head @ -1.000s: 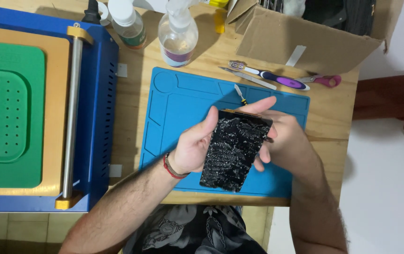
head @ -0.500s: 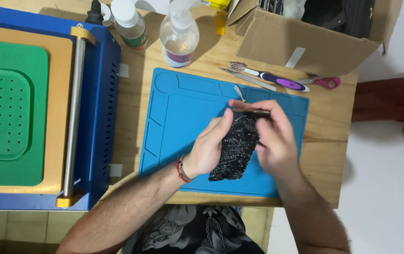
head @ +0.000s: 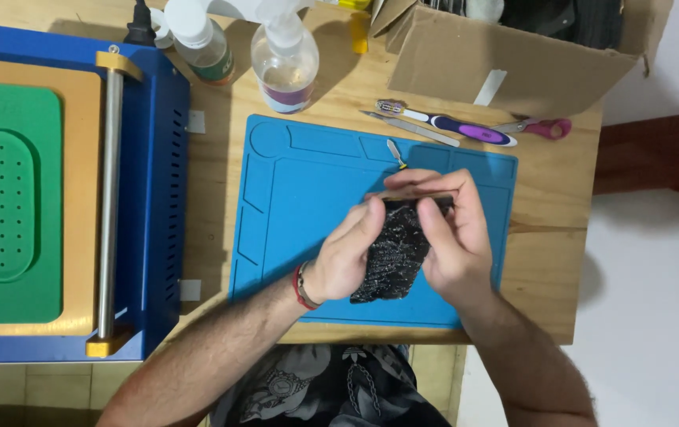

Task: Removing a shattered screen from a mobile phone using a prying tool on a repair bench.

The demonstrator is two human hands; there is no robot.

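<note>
Black, glittering and crackled all over, a flat rectangular panel (head: pixel 393 255) with a shattered surface sits at centre frame, held edge-up above a blue silicone work mat (head: pixel 300 213). Left hand (head: pixel 346 255): closed on the panel's left long edge, thumb pressed over its upper corner; a red cord bracelet (head: pixel 298 286) circles the wrist. Right hand (head: pixel 454 237): wrapped around the panel's right edge, fingers curled over the top end. Mat: smooth, matte, moulded with shallow rectangular and round compartments along its top rim, lying flat on a pale wooden counter (head: pixel 549 237). Small metal-tipped tool (head: pixel 395 153): lying in the mat's upper compartments, just above the hands. Upper centre of frame: clear plastic spray bottle (head: pixel 284 67) with white trigger head, and beside it a smaller bottle (head: pixel 201 39) with white cap. Upper right: purple-and-white handled knife (head: pixel 458 126), slim metal blade (head: pixel 406 128) beside it, pink-handled scissors (head: pixel 541 126), all near an open brown cardboard box (head: pixel 513 67). Left of frame: blue metal machine (head: pixel 161 213) with tan frame, steel roller bar (head: pixel 108 205) and green perforated rubber pad (head: pixel 7 205).
</note>
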